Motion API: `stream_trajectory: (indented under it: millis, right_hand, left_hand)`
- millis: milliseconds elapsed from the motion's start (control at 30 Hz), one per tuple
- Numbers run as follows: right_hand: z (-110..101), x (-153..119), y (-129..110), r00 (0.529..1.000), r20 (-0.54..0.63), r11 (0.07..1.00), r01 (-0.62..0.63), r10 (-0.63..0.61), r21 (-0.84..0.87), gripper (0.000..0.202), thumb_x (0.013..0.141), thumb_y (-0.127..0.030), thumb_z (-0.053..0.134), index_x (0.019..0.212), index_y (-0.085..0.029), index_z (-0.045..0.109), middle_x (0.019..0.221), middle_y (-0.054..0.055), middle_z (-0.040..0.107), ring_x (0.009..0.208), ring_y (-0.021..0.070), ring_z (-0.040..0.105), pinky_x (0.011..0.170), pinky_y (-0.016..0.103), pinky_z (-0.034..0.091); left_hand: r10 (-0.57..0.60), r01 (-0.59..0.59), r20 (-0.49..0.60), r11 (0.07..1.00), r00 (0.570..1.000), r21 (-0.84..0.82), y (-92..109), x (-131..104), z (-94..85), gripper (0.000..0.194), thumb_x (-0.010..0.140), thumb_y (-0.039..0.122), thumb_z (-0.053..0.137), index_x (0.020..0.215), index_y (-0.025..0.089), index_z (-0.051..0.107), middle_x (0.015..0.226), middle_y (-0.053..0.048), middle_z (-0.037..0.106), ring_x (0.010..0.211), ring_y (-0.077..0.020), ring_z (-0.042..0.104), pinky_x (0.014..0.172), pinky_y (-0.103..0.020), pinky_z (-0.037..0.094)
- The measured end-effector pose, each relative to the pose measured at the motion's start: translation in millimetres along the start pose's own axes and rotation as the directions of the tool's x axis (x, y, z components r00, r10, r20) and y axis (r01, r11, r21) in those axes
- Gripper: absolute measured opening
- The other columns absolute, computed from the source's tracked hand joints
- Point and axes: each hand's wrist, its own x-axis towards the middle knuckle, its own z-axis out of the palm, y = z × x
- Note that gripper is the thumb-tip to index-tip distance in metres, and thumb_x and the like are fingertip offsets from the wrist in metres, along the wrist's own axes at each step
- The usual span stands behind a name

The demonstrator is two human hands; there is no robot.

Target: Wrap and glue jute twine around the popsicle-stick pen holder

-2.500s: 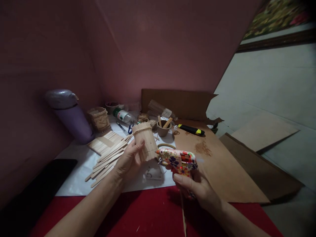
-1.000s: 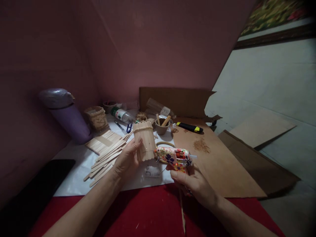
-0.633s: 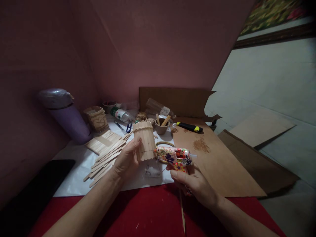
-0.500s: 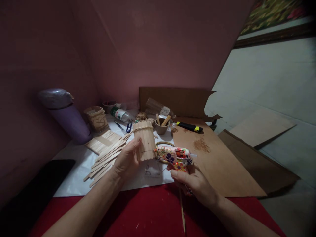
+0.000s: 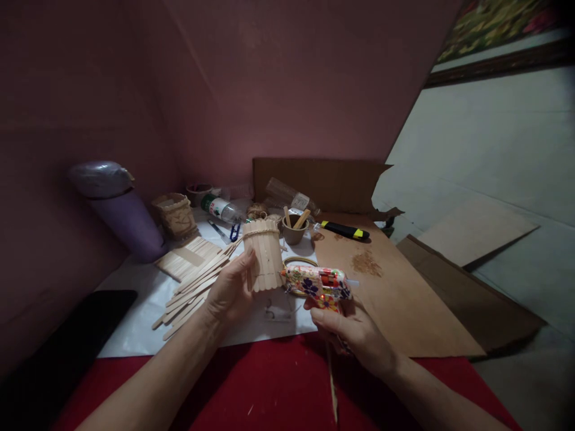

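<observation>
A small cup made of upright wooden sticks, with twine round its upper part, is held by my left hand at its left side. My right hand is closed round the handle of a flower-patterned glue gun. The gun's orange nozzle points left, at the lower right side of the cup; whether it touches cannot be told. A clear glue stick pokes out of the gun's back. Behind the gun lies a round ring, partly hidden. Loose wooden sticks are spread left of my left hand.
At the back stand a brown pot with sticks, a carved-looking pot and plastic bottles. A black-and-yellow cutter rests on cardboard at the right. A purple wrapped object leans at the left.
The stick cup has turned slightly in my left hand. My right hand and the glue gun are almost where they were.
</observation>
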Motion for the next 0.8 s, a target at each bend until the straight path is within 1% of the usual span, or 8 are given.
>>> stream_trajectory:
  millis: [100,300,467,600,800]
  right_hand:
    - [-0.2,-0.2,1.1,1.000,-0.005,1.000,-0.012,0.012,0.006,0.025,0.084,-0.042,0.058,0.083,-0.017,0.057,0.058,-0.005,0.044,0.045,0.0085,0.035,0.044,0.024,0.028]
    - [1.1,1.1,-1.0,1.000,0.006,1.000,0.011,-0.011,0.005,0.022,0.084,-0.039,0.057,0.086,-0.017,0.058,0.057,-0.005,0.044,0.045,0.0085,0.034,0.043,0.024,0.027]
    - [1.1,1.3,-1.2,1.000,0.009,0.999,0.029,-0.029,0.014,0.022,0.084,-0.039,0.057,0.082,-0.017,0.057,0.056,-0.005,0.043,0.045,0.0085,0.033,0.044,0.024,0.028]
    - [0.3,0.5,-1.3,1.000,0.011,1.000,0.019,-0.019,0.004,0.023,0.084,-0.040,0.057,0.086,-0.017,0.058,0.055,-0.005,0.044,0.045,0.0090,0.033,0.043,0.024,0.028]
    - [1.0,0.3,-5.7,0.999,0.023,0.999,0.044,-0.044,0.004,0.023,0.083,-0.041,0.058,0.085,-0.018,0.059,0.054,-0.005,0.043,0.046,0.0099,0.034,0.045,0.025,0.030]
  left_hand:
    - [-0.008,0.008,0.004,1.000,1.000,0.007,0.4,-0.5,0.3,0.040,0.079,0.031,0.066,0.111,0.008,0.063,0.096,-0.014,0.073,0.084,-0.0272,0.069,0.071,-0.039,0.057]
    - [-0.015,0.015,-0.003,1.000,1.000,0.003,1.1,-0.7,0.0,0.042,0.079,0.034,0.066,0.113,0.009,0.062,0.095,-0.013,0.073,0.083,-0.0269,0.068,0.072,-0.040,0.056]
    - [-0.055,0.054,-0.041,0.998,0.998,-0.011,2.2,-0.5,-0.6,0.044,0.079,0.035,0.065,0.115,0.010,0.061,0.096,-0.014,0.073,0.083,-0.0266,0.068,0.076,-0.041,0.054]
    - [-0.058,0.059,-0.084,0.998,0.995,0.000,2.1,-0.1,-0.9,0.046,0.082,0.035,0.061,0.121,0.010,0.058,0.101,-0.015,0.071,0.087,-0.0272,0.067,0.078,-0.041,0.054]
    - [-0.069,0.068,-0.039,0.997,0.997,-0.028,1.5,1.3,-2.1,0.049,0.081,0.036,0.062,0.122,0.008,0.057,0.104,-0.018,0.070,0.093,-0.0305,0.067,0.085,-0.045,0.052]
